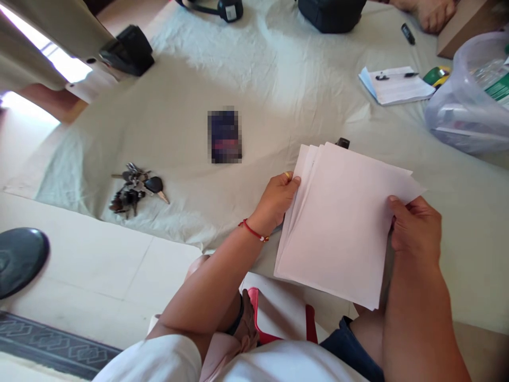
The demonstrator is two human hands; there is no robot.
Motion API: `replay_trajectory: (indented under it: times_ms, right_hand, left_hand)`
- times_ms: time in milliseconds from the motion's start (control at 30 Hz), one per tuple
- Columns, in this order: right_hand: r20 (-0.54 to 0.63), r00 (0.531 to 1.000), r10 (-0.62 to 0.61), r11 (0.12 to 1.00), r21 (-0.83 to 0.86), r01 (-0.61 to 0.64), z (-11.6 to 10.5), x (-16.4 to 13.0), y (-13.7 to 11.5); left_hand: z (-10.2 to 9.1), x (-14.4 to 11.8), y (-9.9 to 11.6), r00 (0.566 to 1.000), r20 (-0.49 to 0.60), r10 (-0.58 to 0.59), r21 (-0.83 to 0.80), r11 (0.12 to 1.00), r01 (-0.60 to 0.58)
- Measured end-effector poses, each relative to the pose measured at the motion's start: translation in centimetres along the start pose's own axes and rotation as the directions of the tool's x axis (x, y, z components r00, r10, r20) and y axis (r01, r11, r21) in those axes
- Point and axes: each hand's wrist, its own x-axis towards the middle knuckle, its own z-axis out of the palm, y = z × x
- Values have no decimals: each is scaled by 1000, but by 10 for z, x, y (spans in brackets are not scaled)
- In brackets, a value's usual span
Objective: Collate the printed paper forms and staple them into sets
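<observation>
A small stack of white paper sheets [342, 223] is held above my lap, slightly fanned at the top left. My left hand [276, 199] grips the stack's left edge, thumb on top; a ring and a red thread bracelet show. My right hand [413, 228] pinches the right edge. A small dark object [342, 142] peeks out just beyond the stack's far edge. A red-edged item with white paper [278, 313] lies under my arms on my lap.
A pale cloth [258, 90] covers the floor. On it lie a bunch of keys [135, 190], a blurred dark card [225, 135], a notepad with pen [395, 84], tape [435, 75] and a clear plastic tub [473, 95]. Another person's foot [431, 11] rests at the far right.
</observation>
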Motion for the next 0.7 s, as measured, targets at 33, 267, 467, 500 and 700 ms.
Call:
replay_trajectory:
  times_ms: [33,267,467,500,700]
  right_hand:
    - [-18,1000,-18,1000,5,18,-1,1,0]
    - [-192,980,-54,984,154,85,-8,20,-1]
    - [-95,994,60,936,351,-23,-4,17,-12]
    - [-70,995,71,930,366,-40,-3,15,-13]
    - [-10,997,77,939,336,-69,-2,4,-9]
  left_hand:
    - [0,0,1,1000,0,0,0,1000,0]
    - [2,-3,7,999,-47,2,7,1000,-2]
    - [-3,-2,2,979,-160,124,54,992,-117]
    - [-3,-2,1,974,-164,155,65,987,-146]
    - [1,-5,3,983,-129,131,66,990,-123]
